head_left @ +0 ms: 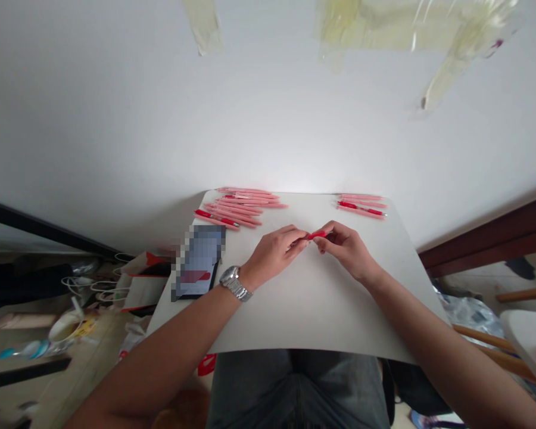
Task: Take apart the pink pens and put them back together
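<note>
My left hand (pixel 274 250) and my right hand (pixel 346 244) meet over the middle of a white table (pixel 312 304), fingers pinched on one red pen (pixel 316 235) held between them. A silver watch (pixel 234 283) sits on my left wrist. A pile of several pink and red pens (pixel 239 207) lies at the table's far left. A smaller group of pens (pixel 362 205) lies at the far right.
A phone (pixel 199 262) rests on the table's left edge. Bags, cables and clutter (pixel 93 298) cover the floor to the left. A wooden edge (pixel 486 238) and a chair (pixel 527 339) stand to the right. A white wall (pixel 268 107) rises behind the table.
</note>
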A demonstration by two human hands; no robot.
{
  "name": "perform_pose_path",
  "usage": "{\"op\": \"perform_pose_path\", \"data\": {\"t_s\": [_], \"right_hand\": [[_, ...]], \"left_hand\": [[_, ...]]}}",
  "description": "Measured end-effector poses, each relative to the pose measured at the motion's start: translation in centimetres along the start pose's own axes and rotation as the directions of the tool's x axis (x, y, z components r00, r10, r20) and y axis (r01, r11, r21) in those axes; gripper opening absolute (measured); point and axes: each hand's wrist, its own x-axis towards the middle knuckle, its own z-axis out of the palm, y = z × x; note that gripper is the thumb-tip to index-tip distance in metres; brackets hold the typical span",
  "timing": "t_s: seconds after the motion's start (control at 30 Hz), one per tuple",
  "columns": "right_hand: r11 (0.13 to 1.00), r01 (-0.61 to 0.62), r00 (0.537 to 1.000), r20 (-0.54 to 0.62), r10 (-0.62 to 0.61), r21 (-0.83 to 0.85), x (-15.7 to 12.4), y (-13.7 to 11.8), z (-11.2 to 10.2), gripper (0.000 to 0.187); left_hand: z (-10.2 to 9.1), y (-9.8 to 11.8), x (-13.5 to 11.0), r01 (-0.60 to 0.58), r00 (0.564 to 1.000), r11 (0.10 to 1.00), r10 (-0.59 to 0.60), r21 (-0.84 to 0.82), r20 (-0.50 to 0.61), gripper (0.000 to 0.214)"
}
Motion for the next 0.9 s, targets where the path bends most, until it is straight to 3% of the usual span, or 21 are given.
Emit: {"op": "perform_pose_path", "data": {"t_s": [0.67, 0.9], "right_hand": [[0.996, 0.059, 0.997, -0.045, -0.062, -0.061, 0.2, 0.8, -0.1, 0.032], [0.988, 0.037, 0.994, -0.1, -0.052, -0.149, 0.4, 1.8, 0.0, 0.036]], "left_hand": [[-0.1, 0.2, 0.3, 0.007, 0.999, 0.999, -0.009, -0.05, -0.054, 0.023], [-1.8, 0.3, 1.1, 0.017, 0.989, 0.985, -0.041, -0.17, -0.139, 0.025]]}}
